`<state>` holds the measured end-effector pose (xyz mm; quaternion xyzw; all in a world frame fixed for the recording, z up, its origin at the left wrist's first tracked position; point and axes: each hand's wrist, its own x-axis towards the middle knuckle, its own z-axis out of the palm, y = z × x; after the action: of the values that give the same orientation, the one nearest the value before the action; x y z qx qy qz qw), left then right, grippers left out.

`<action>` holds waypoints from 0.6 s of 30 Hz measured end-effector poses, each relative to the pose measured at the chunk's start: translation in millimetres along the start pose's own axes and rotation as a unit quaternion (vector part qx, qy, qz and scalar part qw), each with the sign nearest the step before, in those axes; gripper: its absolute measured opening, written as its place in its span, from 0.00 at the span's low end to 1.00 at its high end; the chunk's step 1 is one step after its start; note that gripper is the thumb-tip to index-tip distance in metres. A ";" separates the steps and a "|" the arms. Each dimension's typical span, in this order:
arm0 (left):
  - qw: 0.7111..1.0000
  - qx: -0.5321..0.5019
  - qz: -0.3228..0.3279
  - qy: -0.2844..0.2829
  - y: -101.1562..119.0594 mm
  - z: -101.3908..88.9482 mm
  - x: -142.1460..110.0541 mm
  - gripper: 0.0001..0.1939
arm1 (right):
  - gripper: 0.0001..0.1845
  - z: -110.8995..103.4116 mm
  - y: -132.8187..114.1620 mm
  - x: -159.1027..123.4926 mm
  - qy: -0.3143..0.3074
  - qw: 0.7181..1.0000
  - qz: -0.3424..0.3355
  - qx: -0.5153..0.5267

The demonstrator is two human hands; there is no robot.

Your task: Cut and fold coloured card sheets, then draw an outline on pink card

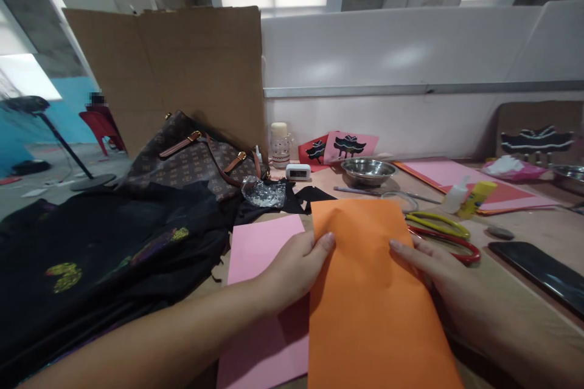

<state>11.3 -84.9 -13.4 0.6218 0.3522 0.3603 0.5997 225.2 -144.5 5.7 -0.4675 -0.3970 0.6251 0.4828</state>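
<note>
Between my two hands is an orange sheet of paper (365,292), raised toward me off the table. My left hand (296,261) grips its left edge, thumb on the front face and fingers behind. On the opposite edge my right hand (438,273) pinches it the same way, its fingers partly hidden. A pink sheet of paper (255,334) lies under my left forearm and partly behind the orange one. Just beyond my right hand rest scissors with red handles (465,250) and a pair with yellow handles (444,225); their blades are hidden.
Black cloth (114,249) and a brown patterned handbag (182,158) fill the left side. Farther back stand a small white clock (298,172) and a metal bowl (368,171). At right are a glue stick (477,199), white bottle (456,196), phone (538,270) and pink paper (456,176).
</note>
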 end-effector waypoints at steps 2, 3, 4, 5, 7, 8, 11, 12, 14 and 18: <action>1.000 -0.009 -0.008 0.019 2.6 -3.6 2.6 0.20 | 0.17 1.3 -1.1 1.3 0.001 1.000 0.005 0.015; 1.000 -0.015 -0.014 0.022 4.0 -5.5 4.1 0.20 | 0.17 1.9 -1.8 2.2 0.001 1.000 0.008 0.020; 0.999 -0.022 -0.022 0.021 5.5 -7.3 5.6 0.19 | 0.18 2.5 -2.6 3.0 0.002 1.000 0.009 0.019; 0.999 -0.032 -0.030 0.018 6.8 -9.0 7.1 0.19 | 0.19 3.1 -3.2 3.8 0.008 1.000 0.008 0.012; 0.998 -0.053 -0.044 0.008 9.1 -11.7 9.6 0.19 | 0.19 3.9 -3.9 4.5 0.029 1.000 -0.003 -0.002; 0.997 -0.061 -0.048 0.005 9.9 -12.6 10.4 0.19 | 0.20 3.9 -3.6 4.6 0.036 0.999 -0.008 -0.003; 0.996 -0.072 -0.045 -0.005 11.1 -12.7 10.0 0.21 | 0.19 2.5 -1.0 4.0 0.030 0.999 -0.001 0.013; 0.996 -0.074 -0.038 -0.016 10.8 -12.0 9.1 0.21 | 0.17 1.6 0.0 3.8 0.027 0.999 0.003 0.020; 0.997 -0.063 -0.022 -0.040 9.1 -9.8 6.3 0.22 | 0.14 0.0 0.8 3.4 0.045 0.998 -0.007 0.033; 0.998 0.024 -0.034 -0.051 4.2 -5.1 1.4 0.23 | 0.15 1.9 -5.3 1.1 0.084 0.996 -0.035 0.027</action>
<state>7.6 -81.3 -9.1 0.6414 0.3501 0.2989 0.6137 224.5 -142.4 11.0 -0.4908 -0.3547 0.5767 0.5484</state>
